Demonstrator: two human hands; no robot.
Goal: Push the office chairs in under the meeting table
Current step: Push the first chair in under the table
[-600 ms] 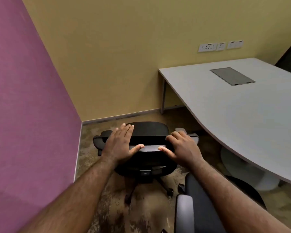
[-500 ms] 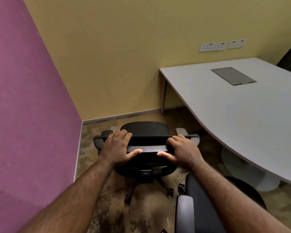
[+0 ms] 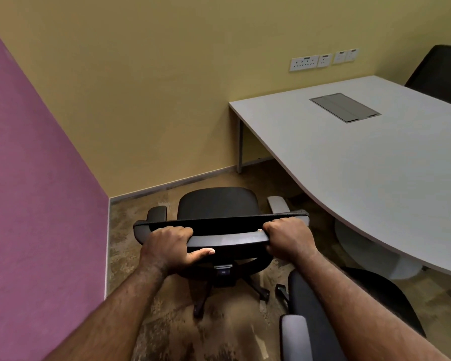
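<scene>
Both hands are clenched on the top rail of the black office chair (image 3: 219, 212): the left hand (image 3: 168, 247) wraps the rail near its left end with the thumb tucked beneath, and the right hand (image 3: 288, 239) closes over the rail near its right end, knuckles up. A wide, even hold like this probably serves to steer, since a chair on castors swivels off line if pushed from one side only. It stands on the mottled carpet (image 3: 172, 324) in the corner, between the purple wall (image 3: 37, 204) and the meeting table (image 3: 375, 157), facing away toward the yellow wall (image 3: 167, 87) rather than the tabletop, with its seat wholly clear of the table's curved edge. So it seems the chair must first be turned to the right before it can roll under. A second chair (image 3: 313, 321) sits close at the lower right, just beside the right forearm, and could snag the castors during that turn. Another dark chair back (image 3: 438, 71) shows beyond the far side of the table.
</scene>
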